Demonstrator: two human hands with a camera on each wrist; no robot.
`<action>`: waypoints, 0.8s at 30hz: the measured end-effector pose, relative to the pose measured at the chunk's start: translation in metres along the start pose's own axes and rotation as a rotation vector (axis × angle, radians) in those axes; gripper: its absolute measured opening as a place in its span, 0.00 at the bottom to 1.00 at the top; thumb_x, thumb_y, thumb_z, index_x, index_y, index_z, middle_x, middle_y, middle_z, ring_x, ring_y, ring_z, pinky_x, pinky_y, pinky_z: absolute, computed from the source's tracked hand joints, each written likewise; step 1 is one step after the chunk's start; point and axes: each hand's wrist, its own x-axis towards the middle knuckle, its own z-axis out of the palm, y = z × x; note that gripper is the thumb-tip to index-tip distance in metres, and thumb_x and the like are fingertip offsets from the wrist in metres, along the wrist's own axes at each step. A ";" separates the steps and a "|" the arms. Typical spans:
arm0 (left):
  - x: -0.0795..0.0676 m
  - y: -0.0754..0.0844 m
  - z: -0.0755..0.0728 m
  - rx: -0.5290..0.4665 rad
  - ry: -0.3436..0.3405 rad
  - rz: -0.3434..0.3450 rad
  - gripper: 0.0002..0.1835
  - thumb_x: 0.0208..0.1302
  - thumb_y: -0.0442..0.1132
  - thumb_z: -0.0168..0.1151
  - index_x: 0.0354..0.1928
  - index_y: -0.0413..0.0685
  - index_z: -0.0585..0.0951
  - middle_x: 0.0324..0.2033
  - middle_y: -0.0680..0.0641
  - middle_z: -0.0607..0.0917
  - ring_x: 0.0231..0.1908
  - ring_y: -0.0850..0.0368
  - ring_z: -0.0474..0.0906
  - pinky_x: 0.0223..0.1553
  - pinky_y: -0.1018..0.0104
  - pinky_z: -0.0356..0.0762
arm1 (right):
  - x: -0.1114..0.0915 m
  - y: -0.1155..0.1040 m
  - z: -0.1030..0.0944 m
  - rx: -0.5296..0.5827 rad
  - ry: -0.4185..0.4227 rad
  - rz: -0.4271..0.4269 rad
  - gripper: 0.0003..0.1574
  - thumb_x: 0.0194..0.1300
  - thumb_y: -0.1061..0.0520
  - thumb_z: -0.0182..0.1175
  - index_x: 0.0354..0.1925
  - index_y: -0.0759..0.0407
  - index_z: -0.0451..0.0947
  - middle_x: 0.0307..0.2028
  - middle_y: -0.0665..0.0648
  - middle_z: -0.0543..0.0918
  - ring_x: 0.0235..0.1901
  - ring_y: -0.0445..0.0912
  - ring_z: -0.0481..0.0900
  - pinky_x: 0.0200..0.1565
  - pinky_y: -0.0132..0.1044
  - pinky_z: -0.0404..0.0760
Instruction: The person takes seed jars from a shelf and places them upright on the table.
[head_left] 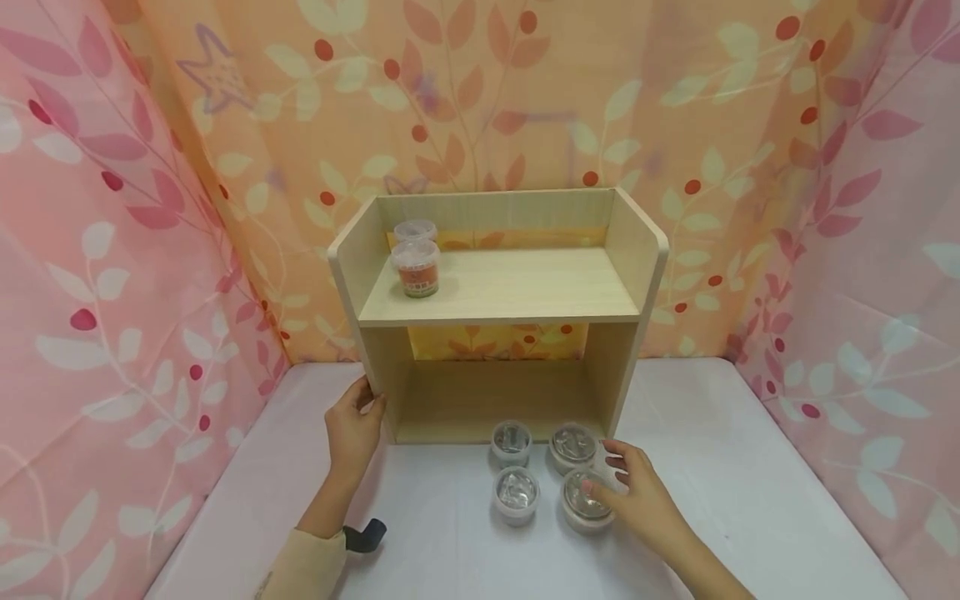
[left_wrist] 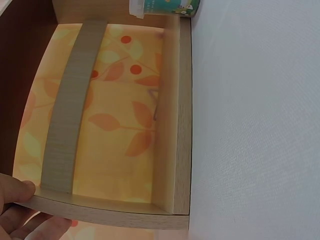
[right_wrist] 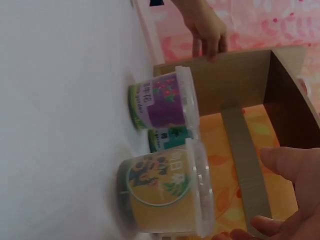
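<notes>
My left hand (head_left: 352,429) grips the front edge of the left side panel of a pale wooden shelf (head_left: 495,283), thumb on the inner face and fingers outside, as the left wrist view shows. Several clear-lidded tubs stand on the table before the shelf's lower opening. My right hand (head_left: 645,496) reaches in from the right, fingers spread, close beside the front right tub (head_left: 587,510). In the right wrist view, a yellow sunflower tub (right_wrist: 160,195) is nearest that hand. Beyond it are a purple flower tub (right_wrist: 162,102) and a partly hidden green tub (right_wrist: 170,137).
Two more tubs sit at the left of the upper board: an orange-labelled tub (head_left: 418,279) in front and a clear-topped tub (head_left: 415,229) behind it. The white table (head_left: 442,558) is enclosed by a floral curtain (head_left: 480,100). Near my left sleeve is a dark, bent object (head_left: 365,536).
</notes>
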 end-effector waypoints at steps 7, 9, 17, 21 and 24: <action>0.002 0.002 -0.001 0.013 -0.003 -0.007 0.19 0.60 0.25 0.71 0.54 0.37 0.85 0.40 0.37 0.91 0.43 0.43 0.90 0.39 0.74 0.84 | 0.009 -0.034 -0.021 -0.010 0.077 -0.183 0.43 0.68 0.49 0.70 0.71 0.66 0.64 0.67 0.65 0.73 0.67 0.61 0.72 0.67 0.54 0.72; 0.001 0.002 -0.001 0.013 -0.003 -0.010 0.19 0.59 0.25 0.71 0.54 0.38 0.85 0.40 0.37 0.91 0.43 0.43 0.90 0.38 0.75 0.84 | 0.012 -0.047 -0.027 -0.008 0.081 -0.213 0.41 0.69 0.48 0.69 0.70 0.64 0.65 0.67 0.63 0.74 0.68 0.60 0.73 0.67 0.52 0.71; 0.000 0.001 -0.001 -0.002 -0.011 -0.004 0.20 0.60 0.25 0.71 0.55 0.37 0.85 0.40 0.37 0.91 0.43 0.43 0.90 0.40 0.59 0.87 | 0.034 -0.103 -0.044 0.077 0.079 -0.371 0.35 0.71 0.51 0.67 0.69 0.60 0.68 0.67 0.58 0.76 0.69 0.55 0.73 0.68 0.46 0.70; 0.000 0.001 -0.001 0.008 -0.010 -0.009 0.19 0.60 0.26 0.71 0.55 0.37 0.85 0.41 0.38 0.91 0.43 0.43 0.90 0.41 0.57 0.86 | 0.051 -0.134 -0.048 0.151 0.048 -0.418 0.34 0.71 0.54 0.66 0.69 0.61 0.67 0.67 0.57 0.75 0.69 0.53 0.72 0.70 0.48 0.69; 0.000 0.001 -0.001 0.016 -0.013 -0.017 0.19 0.60 0.26 0.71 0.55 0.38 0.85 0.41 0.38 0.91 0.43 0.44 0.90 0.41 0.57 0.87 | 0.065 -0.158 -0.049 0.191 0.032 -0.453 0.34 0.71 0.55 0.66 0.70 0.61 0.67 0.68 0.59 0.74 0.68 0.52 0.72 0.71 0.51 0.69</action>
